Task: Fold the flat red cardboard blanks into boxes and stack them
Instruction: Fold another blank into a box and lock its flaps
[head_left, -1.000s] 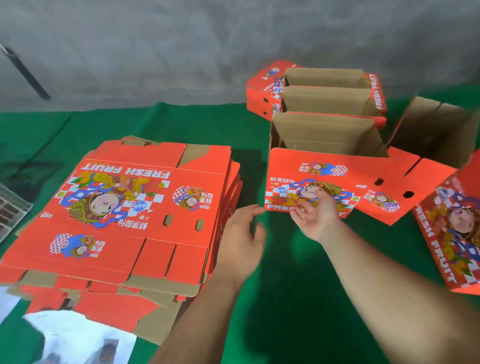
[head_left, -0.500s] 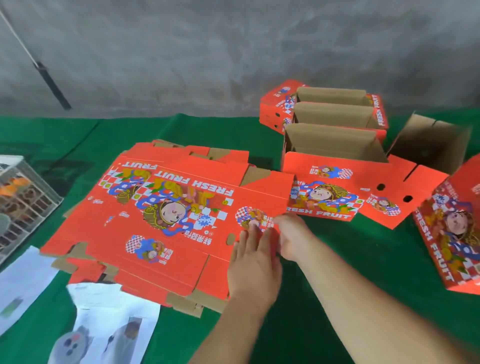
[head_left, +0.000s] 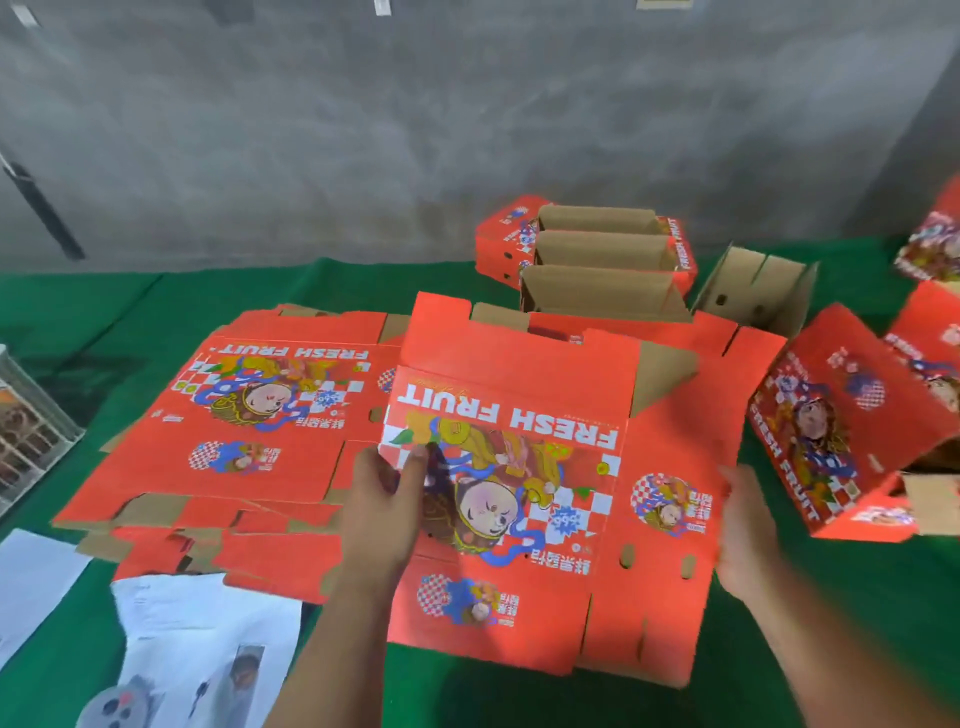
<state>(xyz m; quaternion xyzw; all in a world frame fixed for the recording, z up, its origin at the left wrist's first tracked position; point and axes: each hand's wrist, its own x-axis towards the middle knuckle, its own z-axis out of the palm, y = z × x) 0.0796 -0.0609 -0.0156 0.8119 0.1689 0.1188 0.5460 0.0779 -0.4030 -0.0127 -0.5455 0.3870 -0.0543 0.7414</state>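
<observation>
A flat red "FRESH FRUIT" cardboard blank (head_left: 524, 415) is held up in front of me, tilted over the green table. My left hand (head_left: 382, 512) grips its left edge, thumb on the printed face. My right hand (head_left: 745, 530) grips its right edge. To the left lies the pile of flat red blanks (head_left: 249, 431). Behind the held blank stands a row of folded open boxes (head_left: 602, 260) with brown insides.
More folded red boxes (head_left: 841, 421) lie tipped at the right, with an open brown-sided one (head_left: 758, 291) behind. A wire crate (head_left: 26, 431) sits at the left edge. White printed sheets (head_left: 197, 654) lie at the near left on the green cloth (head_left: 78, 312). A grey wall closes the back.
Both hands reached to the pile, took the top blank by its edges and pulled it right and toward me, lifting it off the pile.
</observation>
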